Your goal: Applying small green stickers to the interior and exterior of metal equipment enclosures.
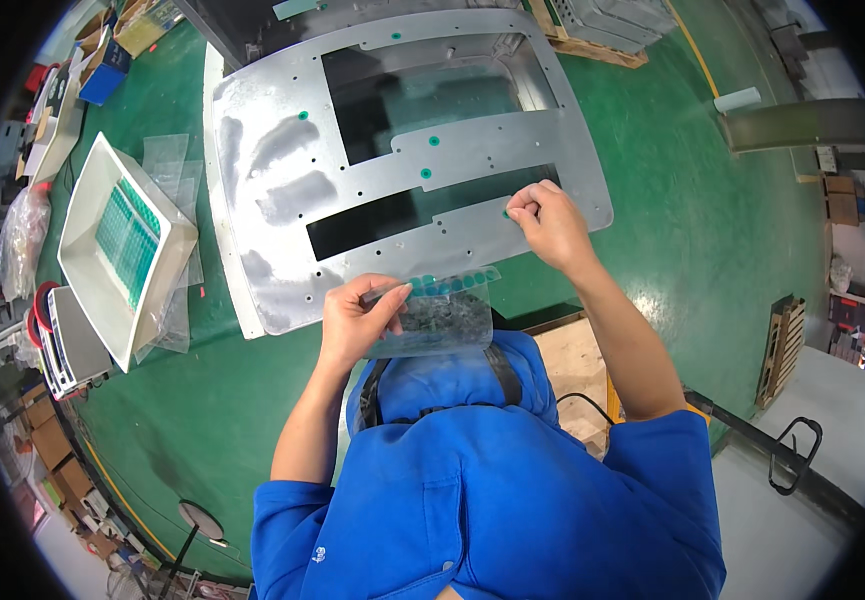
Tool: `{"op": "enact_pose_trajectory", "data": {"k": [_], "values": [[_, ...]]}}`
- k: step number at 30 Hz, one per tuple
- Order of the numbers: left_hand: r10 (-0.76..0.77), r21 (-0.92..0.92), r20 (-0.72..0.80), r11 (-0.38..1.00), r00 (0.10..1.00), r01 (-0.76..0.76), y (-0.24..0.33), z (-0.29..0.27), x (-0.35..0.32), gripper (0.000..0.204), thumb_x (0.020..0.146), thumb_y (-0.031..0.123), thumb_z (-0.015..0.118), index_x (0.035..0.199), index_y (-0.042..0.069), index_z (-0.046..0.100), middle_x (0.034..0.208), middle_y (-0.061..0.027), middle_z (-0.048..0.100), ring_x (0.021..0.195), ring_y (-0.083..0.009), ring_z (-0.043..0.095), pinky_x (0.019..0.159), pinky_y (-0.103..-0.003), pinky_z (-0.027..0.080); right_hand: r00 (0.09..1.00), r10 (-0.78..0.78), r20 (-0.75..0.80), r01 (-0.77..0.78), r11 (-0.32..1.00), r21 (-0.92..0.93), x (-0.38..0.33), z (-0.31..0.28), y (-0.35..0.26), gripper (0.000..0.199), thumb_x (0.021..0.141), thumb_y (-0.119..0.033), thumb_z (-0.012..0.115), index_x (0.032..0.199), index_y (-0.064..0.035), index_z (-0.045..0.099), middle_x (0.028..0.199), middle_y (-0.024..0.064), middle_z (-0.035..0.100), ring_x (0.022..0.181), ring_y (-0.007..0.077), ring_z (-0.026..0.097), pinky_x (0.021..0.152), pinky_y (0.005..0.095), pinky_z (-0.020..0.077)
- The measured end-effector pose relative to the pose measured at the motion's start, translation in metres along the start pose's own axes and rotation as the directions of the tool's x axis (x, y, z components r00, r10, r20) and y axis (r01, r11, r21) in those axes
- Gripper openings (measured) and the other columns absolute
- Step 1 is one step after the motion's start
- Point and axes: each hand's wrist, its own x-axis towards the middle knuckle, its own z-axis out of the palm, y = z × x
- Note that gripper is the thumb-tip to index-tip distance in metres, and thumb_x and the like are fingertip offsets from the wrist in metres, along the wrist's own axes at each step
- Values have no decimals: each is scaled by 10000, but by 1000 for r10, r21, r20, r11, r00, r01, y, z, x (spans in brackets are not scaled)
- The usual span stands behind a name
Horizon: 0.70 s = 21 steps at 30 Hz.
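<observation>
Green dots sit on the clear sheet (pixel 437 315) your left hand (pixel 357 320) pinches close by, so your right hand (pixel 549 222), fingers pinched together, presses one onto the metal panel (pixel 282 190).

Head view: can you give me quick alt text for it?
A person's right hand presses a green dot sticker onto a large metal plate on a green table, while the left hand holds a clear sticker sheet. A white tray sits to the left.
</observation>
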Motion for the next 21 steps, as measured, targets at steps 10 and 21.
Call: {"op": "enact_pose_trajectory", "data": {"k": [10, 21], "values": [[43, -2, 23, 999, 999, -43, 4, -2, -5, 103, 789, 97, 622, 809, -3, 615, 629, -43, 595, 479, -73, 547, 397, -179, 389, 998, -23, 56, 18, 996, 87, 16, -11, 3, 254, 627, -155, 724, 829, -73, 594, 702, 37, 517, 679, 137, 505, 577, 268, 408], [194, -1, 62, 981, 979, -195, 17, 3, -13, 79, 782, 46, 611, 818, -24, 614, 645, -50, 584, 486, -82, 540, 426, -195, 411, 910, -350, 221, 188, 825, 532, -42, -1, -74, 105, 699, -64, 664, 796, -41, 629, 772, 44, 619, 736, 162, 574, 668, 269, 423]]}}
